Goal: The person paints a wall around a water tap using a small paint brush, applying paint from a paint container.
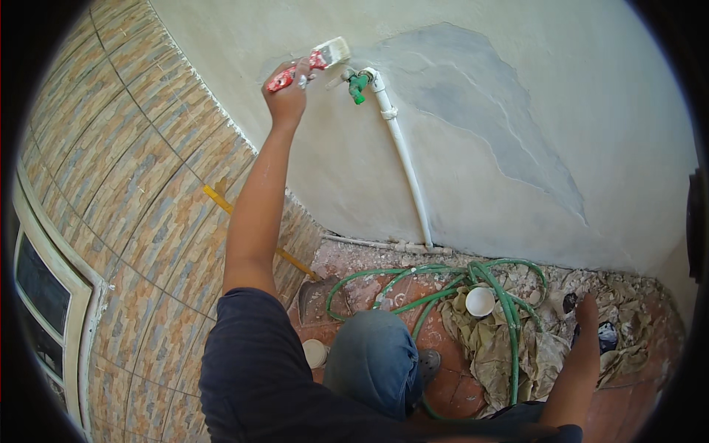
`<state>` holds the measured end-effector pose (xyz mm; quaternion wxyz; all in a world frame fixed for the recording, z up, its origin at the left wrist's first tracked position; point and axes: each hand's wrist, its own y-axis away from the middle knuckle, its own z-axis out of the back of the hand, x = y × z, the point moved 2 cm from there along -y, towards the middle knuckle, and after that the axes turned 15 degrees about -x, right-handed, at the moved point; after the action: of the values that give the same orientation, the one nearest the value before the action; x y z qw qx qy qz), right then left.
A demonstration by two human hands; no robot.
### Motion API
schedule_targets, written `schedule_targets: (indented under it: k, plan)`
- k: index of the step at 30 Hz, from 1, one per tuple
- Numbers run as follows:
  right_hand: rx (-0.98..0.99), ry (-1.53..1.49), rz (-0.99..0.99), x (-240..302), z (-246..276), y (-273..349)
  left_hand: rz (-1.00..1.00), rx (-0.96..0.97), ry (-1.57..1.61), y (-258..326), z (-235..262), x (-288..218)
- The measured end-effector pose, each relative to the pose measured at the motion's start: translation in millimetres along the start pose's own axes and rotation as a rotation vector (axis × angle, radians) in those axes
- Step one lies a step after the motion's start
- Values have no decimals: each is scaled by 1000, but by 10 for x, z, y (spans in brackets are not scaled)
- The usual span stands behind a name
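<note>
My left hand (288,88) is raised against the wall, closed around the red handle of a paintbrush (319,57). The brush's pale bristles point up and to the right, close to the wall just left of a green tap (358,83). White smears mark the handle and my fingers. Low on the right is my right hand (588,310), above a crumpled, paint-spotted drop cloth. Its fingers are mostly hidden, so a grip cannot be made out. A dark object (569,302) shows beside it, and a dark blue and white object (607,337) shows beyond the wrist.
From the tap a white pipe (402,151) runs down the wall. A green hose (509,325) lies coiled over the drop cloth (473,343), near a white tub (480,302). A dustpan-like scoop (317,301) and yellow stick (295,262) are by the stone-patterned wall (148,184). Another pale tub (315,353) is near my knee.
</note>
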<state>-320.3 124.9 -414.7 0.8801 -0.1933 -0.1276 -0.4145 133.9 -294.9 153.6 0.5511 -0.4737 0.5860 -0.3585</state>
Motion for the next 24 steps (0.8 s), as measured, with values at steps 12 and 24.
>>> schedule_targets:
  k: [12,24]
  plan:
    - [126,71,-116,7,2,28,-18,-322,-448,-690,933,874]
    - [45,55,-37,-198,-144,48,1,-170,-168,-474,845,457]
